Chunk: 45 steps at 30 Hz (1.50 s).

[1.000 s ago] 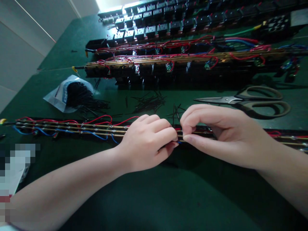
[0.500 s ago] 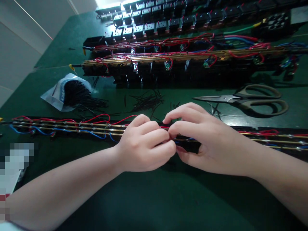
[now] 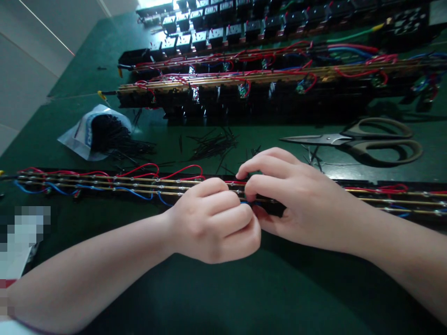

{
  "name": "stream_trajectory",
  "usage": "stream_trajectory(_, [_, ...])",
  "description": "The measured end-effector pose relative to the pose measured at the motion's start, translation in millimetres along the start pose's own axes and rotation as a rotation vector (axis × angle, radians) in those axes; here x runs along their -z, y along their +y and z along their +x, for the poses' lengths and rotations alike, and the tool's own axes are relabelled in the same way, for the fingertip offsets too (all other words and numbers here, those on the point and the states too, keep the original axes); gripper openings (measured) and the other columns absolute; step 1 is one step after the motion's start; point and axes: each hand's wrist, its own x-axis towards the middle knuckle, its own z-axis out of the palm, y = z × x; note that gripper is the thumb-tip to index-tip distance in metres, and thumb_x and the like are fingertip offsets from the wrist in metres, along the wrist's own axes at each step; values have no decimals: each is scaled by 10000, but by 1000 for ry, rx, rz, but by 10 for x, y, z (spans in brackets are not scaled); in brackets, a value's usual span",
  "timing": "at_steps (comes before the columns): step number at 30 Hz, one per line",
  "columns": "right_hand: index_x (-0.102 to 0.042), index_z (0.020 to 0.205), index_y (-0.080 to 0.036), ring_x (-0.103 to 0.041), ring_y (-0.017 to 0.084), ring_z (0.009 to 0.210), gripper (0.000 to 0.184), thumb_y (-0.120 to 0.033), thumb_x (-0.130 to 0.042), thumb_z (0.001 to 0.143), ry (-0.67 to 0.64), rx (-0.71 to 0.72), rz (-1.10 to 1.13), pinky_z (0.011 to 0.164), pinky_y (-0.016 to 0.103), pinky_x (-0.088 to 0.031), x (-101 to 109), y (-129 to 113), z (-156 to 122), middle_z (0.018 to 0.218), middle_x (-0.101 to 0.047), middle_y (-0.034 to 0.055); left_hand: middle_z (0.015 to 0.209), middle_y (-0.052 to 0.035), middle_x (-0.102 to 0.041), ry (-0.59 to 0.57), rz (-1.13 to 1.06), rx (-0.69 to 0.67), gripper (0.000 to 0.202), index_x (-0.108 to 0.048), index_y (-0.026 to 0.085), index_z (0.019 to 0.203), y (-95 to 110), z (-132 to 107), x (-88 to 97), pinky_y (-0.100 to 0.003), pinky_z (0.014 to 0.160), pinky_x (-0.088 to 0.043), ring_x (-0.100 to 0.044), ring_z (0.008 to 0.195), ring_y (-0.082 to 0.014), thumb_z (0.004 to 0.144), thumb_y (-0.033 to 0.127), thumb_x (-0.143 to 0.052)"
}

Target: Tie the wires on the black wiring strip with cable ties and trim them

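A long black strip with brass rods point(image 3: 134, 186) and red and blue wires runs across the green table in front of me. My left hand point(image 3: 216, 221) is curled into a fist at the strip's near edge; anything inside it is hidden. Meeting it from the right, my right hand point(image 3: 296, 195) arches over the strip, its thumb and fingers bent close together around the rods. A blue wire passes close to those fingertips. What they pinch is too small and covered to make out. A red wire loop point(image 3: 185, 168) stands up from the strip left of my hands.
Scissors point(image 3: 328, 138) lie behind my right hand. Loose black cable ties point(image 3: 214, 145) are scattered beyond the strip, beside an open plastic bag point(image 3: 77, 137) full of them. Farther back stand several wired assemblies point(image 3: 209, 86). A pixelated pale object point(image 3: 21, 237) is at the left.
My left fist has moved slightly down and towards me, baring more of the rods and the red wire loop. My right hand stays nearly in place.
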Motion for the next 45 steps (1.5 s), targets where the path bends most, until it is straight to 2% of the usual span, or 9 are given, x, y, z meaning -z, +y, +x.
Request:
stream_trajectory(9, [-622, 856, -205, -629, 292, 1064, 115, -99, -626, 812, -19, -2, -53, 824, 423, -560, -10, -13, -10, 1125, -723, 123, 750, 3, -679, -35, -23, -100, 167, -737, 220, 803, 3, 32, 35, -333, 611, -459, -503, 629, -133, 955, 218, -668])
stream_trajectory(15, [-633, 869, -197, -629, 297, 1041, 92, -130, -599, 816, -27, 21, -51, 839, 434, -555, -6, -23, 0, 1094, -718, 124, 674, 11, -642, -56, -17, -104, 266, -720, 232, 717, 1, 62, 47, -316, 586, -438, -467, 590, -131, 964, 195, -626])
stream_trajectory(21, [-628, 859, -187, -625, 286, 1035, 123, -89, -579, 803, -34, 21, -65, 840, 420, -548, 3, -23, -4, 1083, -718, 125, 626, 1, -588, -94, -52, -94, 275, -700, 211, 686, 6, 93, 32, -326, 580, -405, -459, 585, -141, 948, 179, -621])
stream_trajectory(32, [-629, 847, -160, -619, 272, 997, 85, -92, -589, 816, -9, 44, -107, 788, 384, -538, -49, -28, -13, 1034, -717, 115, 634, 2, -603, -36, -85, -94, 267, -687, 195, 676, 15, 84, 4, -325, 575, -396, -442, 576, -148, 937, 173, -641])
stream_trajectory(45, [-628, 879, -182, -606, 286, 1080, 104, -96, -581, 845, -6, 55, -81, 884, 416, -544, -28, -8, -4, 1099, -704, 124, 592, 7, -504, -95, -83, -54, 326, -604, 199, 635, -2, 84, -36, -336, 589, -383, -449, 587, -165, 950, 115, -586])
